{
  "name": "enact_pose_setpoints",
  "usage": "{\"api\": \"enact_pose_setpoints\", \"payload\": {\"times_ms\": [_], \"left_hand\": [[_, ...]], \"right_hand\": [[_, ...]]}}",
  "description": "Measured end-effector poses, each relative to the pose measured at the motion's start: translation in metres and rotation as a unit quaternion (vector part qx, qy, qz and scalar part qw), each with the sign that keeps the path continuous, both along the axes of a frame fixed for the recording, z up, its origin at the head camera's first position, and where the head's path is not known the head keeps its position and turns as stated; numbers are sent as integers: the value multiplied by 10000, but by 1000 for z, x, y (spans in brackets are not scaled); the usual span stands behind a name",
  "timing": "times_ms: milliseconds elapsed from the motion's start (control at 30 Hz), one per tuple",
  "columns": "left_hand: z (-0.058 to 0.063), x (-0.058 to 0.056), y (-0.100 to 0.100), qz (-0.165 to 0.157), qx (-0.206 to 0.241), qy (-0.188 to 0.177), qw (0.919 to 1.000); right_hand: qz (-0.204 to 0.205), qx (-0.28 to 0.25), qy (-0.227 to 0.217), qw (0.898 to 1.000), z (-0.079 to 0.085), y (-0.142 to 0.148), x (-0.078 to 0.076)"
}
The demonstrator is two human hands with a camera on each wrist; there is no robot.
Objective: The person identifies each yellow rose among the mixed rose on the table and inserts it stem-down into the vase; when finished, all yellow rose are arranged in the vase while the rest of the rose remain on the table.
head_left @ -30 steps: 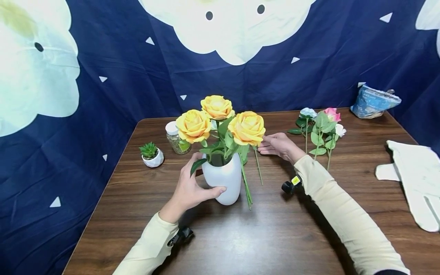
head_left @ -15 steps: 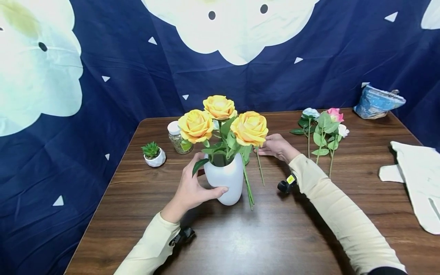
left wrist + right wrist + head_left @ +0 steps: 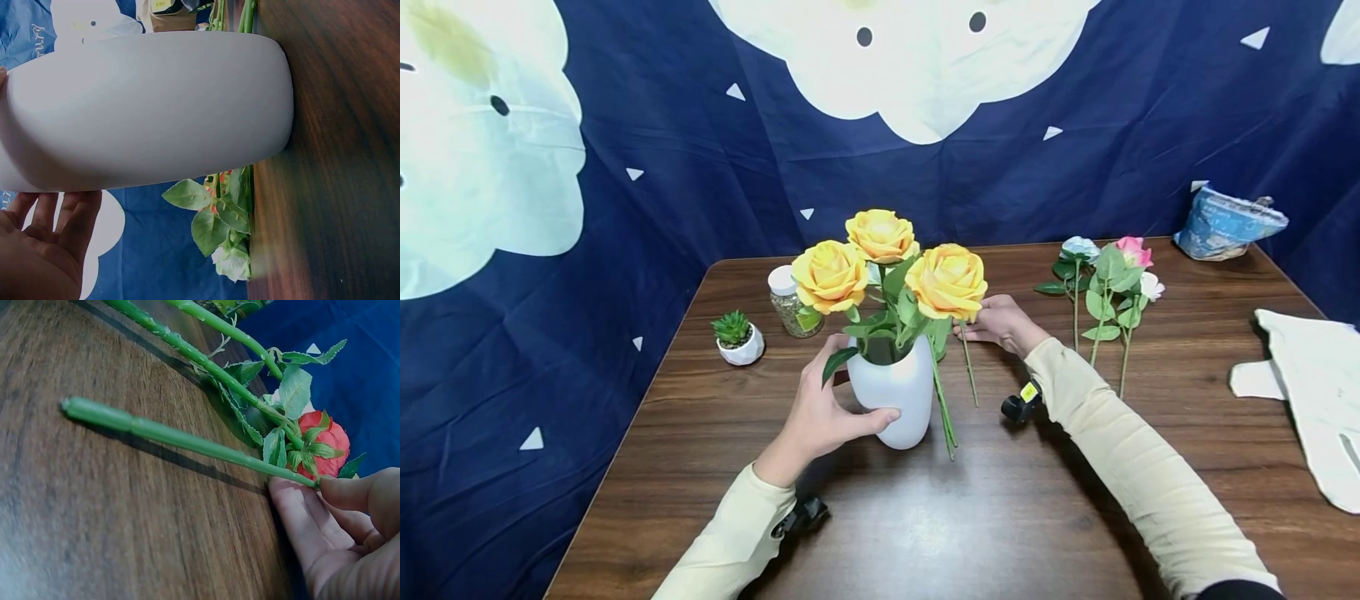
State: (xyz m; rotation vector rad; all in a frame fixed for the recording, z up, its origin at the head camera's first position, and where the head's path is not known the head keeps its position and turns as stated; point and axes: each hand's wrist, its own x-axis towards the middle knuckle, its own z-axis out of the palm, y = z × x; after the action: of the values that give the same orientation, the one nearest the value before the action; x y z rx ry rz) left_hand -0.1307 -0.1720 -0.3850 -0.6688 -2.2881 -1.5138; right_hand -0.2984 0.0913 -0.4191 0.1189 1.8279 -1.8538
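Observation:
My left hand (image 3: 823,412) grips the white vase (image 3: 895,396) from its left side, thumb across the front. Three yellow roses (image 3: 880,236) with green leaves stand in the vase. Behind the vase's right side, my right hand (image 3: 1000,322) is partly covered by a yellow rose. In the right wrist view its thumb and fingertips pinch a green flower stem (image 3: 181,442); the bloom on that stem is hidden. Beyond the pinched stem, a red rose (image 3: 328,447) and more stems lie on the table. A white rose (image 3: 232,262) shows past the vase in the left wrist view.
A small potted succulent (image 3: 737,337) and a white-lidded jar (image 3: 795,302) stand left of the vase. Blue, pink and white flowers (image 3: 1105,279) lie at the right. Farther right are a blue pouch (image 3: 1227,223) and a white glove (image 3: 1311,404).
My right hand has moved slightly left and its fingers have closed on the flower stem. The head view has shifted a little. My left hand stays on the vase.

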Motion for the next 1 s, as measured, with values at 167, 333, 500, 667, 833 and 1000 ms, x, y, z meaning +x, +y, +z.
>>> {"api": "enact_pose_setpoints", "payload": {"times_ms": [167,333,500,667,833,1000], "left_hand": [[0,0,1,29,-26,54,10000],[0,0,2,12,-12,-8,10000],[0,0,2,29,-17,31,10000],[-1,0,0,16,6,45,10000],[0,1,0,32,-2,29,10000],[1,1,1,53,-56,2,10000]], "right_hand": [[-249,-142,-35,9996,0,-1,1],[-189,-322,54,9993,-1,6,3],[-138,-305,72,9994,0,11,6],[-261,-337,-39,9991,3,11,10],[-367,-581,-59,9976,8,14,15],[-479,-840,39,9953,11,19,19]]}}
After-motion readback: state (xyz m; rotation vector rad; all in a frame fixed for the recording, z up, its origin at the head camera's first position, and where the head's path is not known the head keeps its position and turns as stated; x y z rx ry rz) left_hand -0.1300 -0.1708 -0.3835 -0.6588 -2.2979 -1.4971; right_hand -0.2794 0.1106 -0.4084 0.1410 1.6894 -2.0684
